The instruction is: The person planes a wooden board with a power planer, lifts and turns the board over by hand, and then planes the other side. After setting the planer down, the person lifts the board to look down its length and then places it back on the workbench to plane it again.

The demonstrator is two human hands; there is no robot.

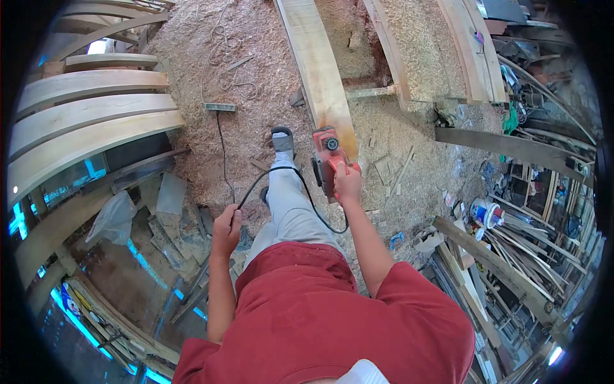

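Observation:
My right hand (348,184) is closed around the rear handle of a red electric planer (325,144) with a round black knob at its front. The planer sits at the near end of a long, pale wooden plank (314,61), overlapping it in this view. From the tool a black power cord (306,182) loops back across my legs. Closed on that cord, my left hand (226,225) is held out to the left, well away from the plank.
Wood shavings cover the floor (185,83). A power strip (220,107) lies ahead on the left, its cord trailing back. Curved timbers (96,105) are stacked on the left. Scrap wood (521,256) and a white bucket (486,213) crowd the right, near a beam (511,146).

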